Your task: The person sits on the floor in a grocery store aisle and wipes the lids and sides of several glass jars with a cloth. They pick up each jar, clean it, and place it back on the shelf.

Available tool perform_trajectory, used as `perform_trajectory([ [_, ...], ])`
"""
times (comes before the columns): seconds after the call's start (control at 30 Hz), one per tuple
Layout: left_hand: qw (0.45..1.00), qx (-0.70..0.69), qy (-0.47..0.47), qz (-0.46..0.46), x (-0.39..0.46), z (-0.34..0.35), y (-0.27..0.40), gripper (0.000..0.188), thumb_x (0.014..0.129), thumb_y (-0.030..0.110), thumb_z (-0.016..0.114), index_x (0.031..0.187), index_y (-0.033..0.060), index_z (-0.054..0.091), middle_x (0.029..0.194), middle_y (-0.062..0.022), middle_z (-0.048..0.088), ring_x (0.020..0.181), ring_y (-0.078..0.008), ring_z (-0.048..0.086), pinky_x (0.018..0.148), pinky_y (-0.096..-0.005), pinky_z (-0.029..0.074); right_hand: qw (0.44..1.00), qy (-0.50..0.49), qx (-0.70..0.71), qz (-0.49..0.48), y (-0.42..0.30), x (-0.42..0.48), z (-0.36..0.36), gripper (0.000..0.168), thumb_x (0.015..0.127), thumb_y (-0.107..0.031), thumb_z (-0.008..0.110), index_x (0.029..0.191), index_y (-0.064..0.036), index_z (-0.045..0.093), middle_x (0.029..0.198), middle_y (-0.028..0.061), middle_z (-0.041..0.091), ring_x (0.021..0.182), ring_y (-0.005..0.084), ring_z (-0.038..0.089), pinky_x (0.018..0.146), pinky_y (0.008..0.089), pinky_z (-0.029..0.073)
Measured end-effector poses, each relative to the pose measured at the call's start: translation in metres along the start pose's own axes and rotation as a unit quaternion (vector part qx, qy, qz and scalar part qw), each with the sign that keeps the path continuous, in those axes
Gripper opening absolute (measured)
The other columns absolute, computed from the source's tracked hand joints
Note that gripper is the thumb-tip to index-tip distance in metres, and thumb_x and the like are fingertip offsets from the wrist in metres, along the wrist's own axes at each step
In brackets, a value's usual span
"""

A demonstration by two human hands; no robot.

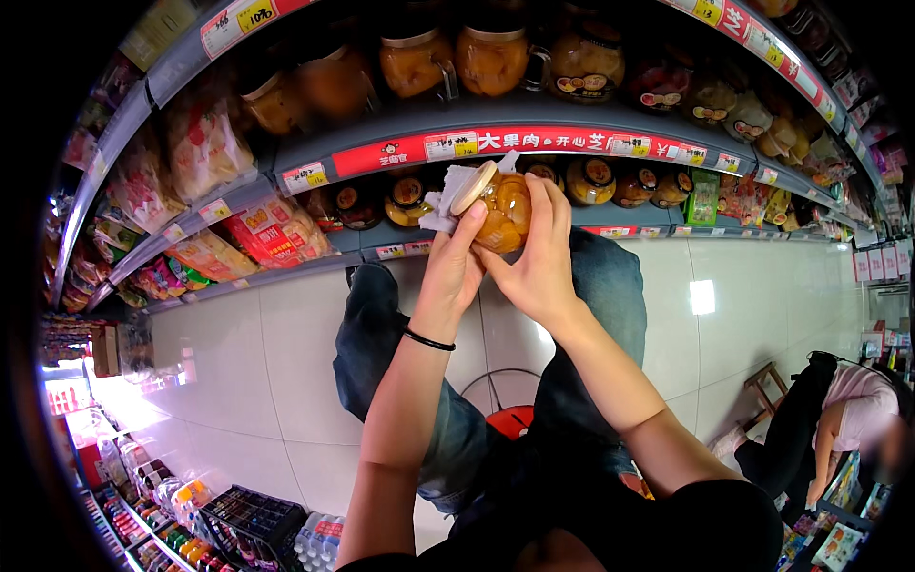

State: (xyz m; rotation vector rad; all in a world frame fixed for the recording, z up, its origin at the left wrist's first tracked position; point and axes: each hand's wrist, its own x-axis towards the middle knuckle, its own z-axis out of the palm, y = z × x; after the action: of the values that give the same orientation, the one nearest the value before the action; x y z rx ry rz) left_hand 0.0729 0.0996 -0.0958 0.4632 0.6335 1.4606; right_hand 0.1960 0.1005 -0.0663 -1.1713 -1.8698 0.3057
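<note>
A glass jar of orange fruit pieces (pixel 505 213) is tilted on its side between both hands, in front of the lower shelf. My left hand (pixel 456 268) holds it near the pale lid (pixel 474 187), thumb against the lid's edge. Around the jar's base and side, the fingers of my right hand (pixel 541 257) are closed. A greyish cloth (pixel 452 193) sticks out behind the lid and above the jar; which fingers hold it is hidden.
Fruit jars with handles (pixel 492 61) stand on the upper shelf, smaller jars (pixel 591 180) below. Bagged snacks (pixel 277 230) fill the left shelves. A red round object (pixel 511 420) lies between my legs. Behind are a black crate (pixel 254 520) and, at right, a seated person (pixel 822 422).
</note>
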Motion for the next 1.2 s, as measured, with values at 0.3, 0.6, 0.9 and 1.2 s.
perform_trajectory([
  [0.3,0.999,-0.043,-0.017,0.002,-0.002,0.001,0.011,0.059,0.096,0.031,0.061,0.143,0.0051,0.037,0.139,-0.0101,0.048,0.131,-0.0237,0.045,0.11,-0.0409,0.039,0.922,-0.091,0.35,0.136,0.006,0.01,-0.009,0.088,0.072,-0.017,0.084,0.141,-0.002,0.031,0.14,0.015,0.039,0.131,0.0237,0.041,0.112,0.0374,0.032],
  [0.6,0.998,-0.058,-0.012,-0.002,0.0,0.004,0.004,0.057,0.097,0.031,0.059,0.143,0.0057,0.037,0.141,-0.0105,0.046,0.131,-0.024,0.044,0.11,-0.0416,0.038,0.995,0.066,0.056,-0.058,0.0,0.005,0.005,0.089,0.065,-0.007,0.085,0.139,-0.003,0.034,0.136,0.021,0.038,0.125,0.0387,0.042,0.105,0.0415,0.039],
  [0.9,0.999,-0.027,0.005,-0.02,-0.002,0.003,0.007,0.056,0.097,0.031,0.059,0.143,0.0061,0.038,0.14,-0.0097,0.047,0.131,-0.0228,0.044,0.111,-0.0419,0.038,0.976,-0.038,0.198,0.078,0.003,0.006,-0.01,0.088,0.071,-0.012,0.084,0.141,-0.001,0.031,0.135,0.0191,0.042,0.127,0.0281,0.046,0.107,0.0378,0.038],
  [1.2,0.999,-0.034,0.002,-0.016,-0.003,0.003,0.007,0.054,0.098,0.033,0.057,0.141,0.0055,0.04,0.137,-0.0095,0.05,0.129,-0.0226,0.047,0.11,-0.0411,0.038,0.957,-0.044,0.274,0.08,0.002,0.009,-0.008,0.085,0.075,-0.017,0.081,0.142,-0.004,0.03,0.137,0.0165,0.04,0.129,0.027,0.043,0.109,0.0389,0.035],
])
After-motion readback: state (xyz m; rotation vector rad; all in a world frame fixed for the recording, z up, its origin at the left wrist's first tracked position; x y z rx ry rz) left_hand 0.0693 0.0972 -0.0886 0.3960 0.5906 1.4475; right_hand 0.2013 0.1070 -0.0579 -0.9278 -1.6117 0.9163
